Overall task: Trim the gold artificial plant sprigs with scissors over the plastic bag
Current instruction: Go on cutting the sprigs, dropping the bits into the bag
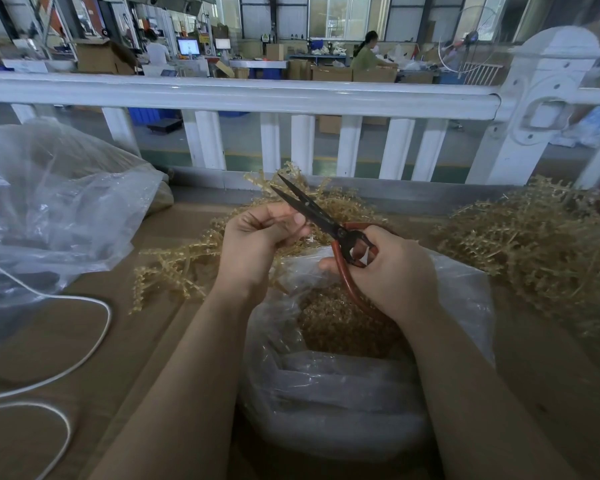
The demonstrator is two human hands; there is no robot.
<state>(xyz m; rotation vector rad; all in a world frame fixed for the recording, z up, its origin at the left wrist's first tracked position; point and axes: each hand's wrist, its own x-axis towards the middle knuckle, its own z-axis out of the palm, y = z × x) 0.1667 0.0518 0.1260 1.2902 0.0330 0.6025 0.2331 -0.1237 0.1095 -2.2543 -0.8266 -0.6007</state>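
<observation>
My left hand point(257, 237) grips a gold plastic sprig point(174, 265) whose branches spread left and behind the hand. My right hand point(392, 271) holds red-handled scissors point(312, 209) with dark blades slightly parted, the tips pointing up-left past my left fingers. Both hands hover above a clear plastic bag point(326, 382) that holds gold trimmings point(336, 323) at its mouth. A second heap of gold sprigs point(534, 247) lies to the right on the brown table.
A large crumpled clear bag point(56, 209) sits at the left. White cable point(66, 341) loops across the table's left side. A white railing point(239, 95) runs along the far edge, with a workshop and a seated person beyond.
</observation>
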